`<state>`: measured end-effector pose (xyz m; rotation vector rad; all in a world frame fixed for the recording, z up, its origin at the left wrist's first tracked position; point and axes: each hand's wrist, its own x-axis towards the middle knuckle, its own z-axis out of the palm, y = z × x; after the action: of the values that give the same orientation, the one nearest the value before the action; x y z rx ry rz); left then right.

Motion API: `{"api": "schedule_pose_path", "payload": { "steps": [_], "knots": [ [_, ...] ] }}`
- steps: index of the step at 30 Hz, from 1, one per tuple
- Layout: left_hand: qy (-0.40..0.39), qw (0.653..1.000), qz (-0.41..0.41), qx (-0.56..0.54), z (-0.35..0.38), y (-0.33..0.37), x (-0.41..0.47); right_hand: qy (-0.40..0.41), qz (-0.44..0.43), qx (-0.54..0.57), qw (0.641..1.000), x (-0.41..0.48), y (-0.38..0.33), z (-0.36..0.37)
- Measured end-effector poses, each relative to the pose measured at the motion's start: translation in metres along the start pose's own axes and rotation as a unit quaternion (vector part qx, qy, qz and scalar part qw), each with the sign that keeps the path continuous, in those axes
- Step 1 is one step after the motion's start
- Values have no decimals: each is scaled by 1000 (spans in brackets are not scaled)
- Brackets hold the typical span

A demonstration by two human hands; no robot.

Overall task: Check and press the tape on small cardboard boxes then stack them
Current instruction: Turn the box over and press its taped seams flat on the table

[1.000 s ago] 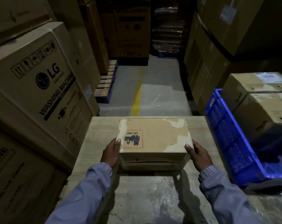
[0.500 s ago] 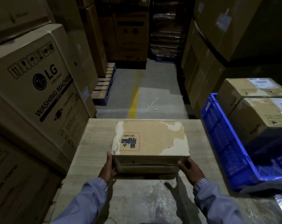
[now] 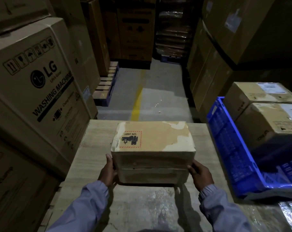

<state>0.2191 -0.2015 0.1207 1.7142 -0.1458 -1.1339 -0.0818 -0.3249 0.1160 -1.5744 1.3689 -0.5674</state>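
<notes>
The stack (image 3: 152, 164) of two small cardboard boxes sits on the tabletop (image 3: 95, 148) toward its 6 o'clock edge. The upper box (image 3: 152, 139) lies on the lower box (image 3: 152, 175) and seems to overhang it slightly, though the wide lens may exaggerate that. The left grip (image 3: 108, 171) clasps the stack at 9 o'clock, thumb upright against the upper box's near corner. The right grip (image 3: 200, 176) clasps it at 3 o'clock across the seam, and the far fingers of both are hidden behind the sides. The main risk, as I judge it, is that a squeeze or lift taken mostly on the lower box lets the upper one slide or tip toward 6 o'clock, since only its weight seems to keep it there. Pale scuffed patches mark the upper box's top beside its hazard label (image 3: 131, 139); in this dim light loose tape could be mistaken for them and left unpressed. A push toward 3 o'clock would meet the blue crate (image 3: 229, 148), which stands just beside the tabletop and carries two larger cartons (image 3: 274, 124). At 9 o'clock a washing-machine carton (image 3: 41, 84) crowds the tabletop's edge. At 12 o'clock the tabletop ends above a floor aisle with a yellow line (image 3: 137, 101), so a box shoved that way could drop off.
</notes>
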Motion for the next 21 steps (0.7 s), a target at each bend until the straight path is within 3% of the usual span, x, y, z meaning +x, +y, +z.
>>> {"api": "schedule_pose_path", "payload": {
  "steps": [7, 11, 14, 17, 21],
  "knots": [
    [-23, 995, -22, -96, -1, -3, 4, 21, -126, -9, 992, -16, -58, -12],
    [-24, 994, -89, -60, 2, -22, 12, 25, -230, -82, 969, -24, -91, -10],
    [-42, 992, -99, 71, -2, -33, 20, -26, -270, -119, 955, -25, -103, 2],
    [2, 983, -6, 185, -6, -4, -1, -65, -294, -157, 941, -24, -103, 21],
    [46, 979, 138, 141, -20, 22, -15, -37, -280, -177, 943, -21, -100, 29]
  ]
}}
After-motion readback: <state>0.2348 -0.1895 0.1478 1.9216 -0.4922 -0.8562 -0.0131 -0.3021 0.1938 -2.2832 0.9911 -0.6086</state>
